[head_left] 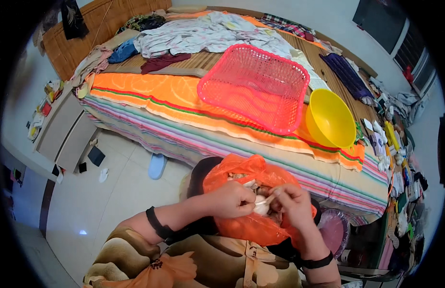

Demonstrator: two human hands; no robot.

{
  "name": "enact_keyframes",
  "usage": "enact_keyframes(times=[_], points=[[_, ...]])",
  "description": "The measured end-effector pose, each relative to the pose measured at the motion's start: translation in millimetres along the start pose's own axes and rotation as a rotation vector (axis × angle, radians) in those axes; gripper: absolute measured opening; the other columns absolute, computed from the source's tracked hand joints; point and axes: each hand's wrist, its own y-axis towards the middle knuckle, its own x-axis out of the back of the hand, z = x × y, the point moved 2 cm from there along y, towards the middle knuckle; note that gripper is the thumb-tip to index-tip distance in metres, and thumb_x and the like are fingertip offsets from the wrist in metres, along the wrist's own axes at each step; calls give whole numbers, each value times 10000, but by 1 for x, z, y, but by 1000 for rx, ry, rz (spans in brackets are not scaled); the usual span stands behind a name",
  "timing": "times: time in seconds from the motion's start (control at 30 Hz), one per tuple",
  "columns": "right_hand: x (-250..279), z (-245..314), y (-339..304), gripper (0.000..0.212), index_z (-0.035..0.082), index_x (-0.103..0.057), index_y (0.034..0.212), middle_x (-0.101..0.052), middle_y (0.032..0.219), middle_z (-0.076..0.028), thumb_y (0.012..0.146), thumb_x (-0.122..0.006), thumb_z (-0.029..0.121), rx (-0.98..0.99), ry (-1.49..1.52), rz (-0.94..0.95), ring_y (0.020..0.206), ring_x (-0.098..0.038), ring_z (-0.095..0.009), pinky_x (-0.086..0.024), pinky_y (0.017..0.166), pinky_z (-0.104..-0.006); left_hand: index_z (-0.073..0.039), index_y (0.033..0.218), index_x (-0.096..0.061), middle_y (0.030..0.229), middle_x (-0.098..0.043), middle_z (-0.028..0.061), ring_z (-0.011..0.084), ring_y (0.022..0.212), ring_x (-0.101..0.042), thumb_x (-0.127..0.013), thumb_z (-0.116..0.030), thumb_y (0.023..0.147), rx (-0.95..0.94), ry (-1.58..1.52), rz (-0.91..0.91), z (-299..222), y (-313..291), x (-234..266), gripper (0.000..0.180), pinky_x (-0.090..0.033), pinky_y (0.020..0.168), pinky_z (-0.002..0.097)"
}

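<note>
An orange-red plastic bag [222, 175] lies spread on my lap, with pale garlic bulbs inside it. Over its opening, a white garlic bulb [262, 207] sits between my two hands. My left hand [233, 199] is closed at the bulb's left side, its fingertips against the garlic. From the other side my right hand [293, 202] pinches the pale stem or skin at the bulb's top between thumb and fingers. Parts of the other bulbs in the bag are hidden by my hands and the plastic.
Ahead is a bed with an orange towel [150, 96] along its edge. A red plastic basket [253, 89] and a yellow bowl [330, 117] stand on it. A blue slipper [157, 166] lies on the tiled floor. Clutter crowds the right side.
</note>
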Motion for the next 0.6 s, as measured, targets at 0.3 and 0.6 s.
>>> enact_keyframes(times=[0.3,0.6], points=[[45,41,-9,195,10,-646,962,-600,776,-8,965,-534,169,163,-11,-177,654,-528,-70,-455,616,-214,25,670,-571,1022,-652,133,159,784,-650,-530,52,817,9,-232,-191,-3,8,15,155,-532,691,267],[34,41,-5,180,5,-627,973,-588,801,-8,967,-536,160,165,1,66,693,-529,-71,-452,637,-220,-19,681,-521,762,-597,56,117,722,-658,-613,1,835,265,-418,-65,-14,38,19,181,-516,593,228]])
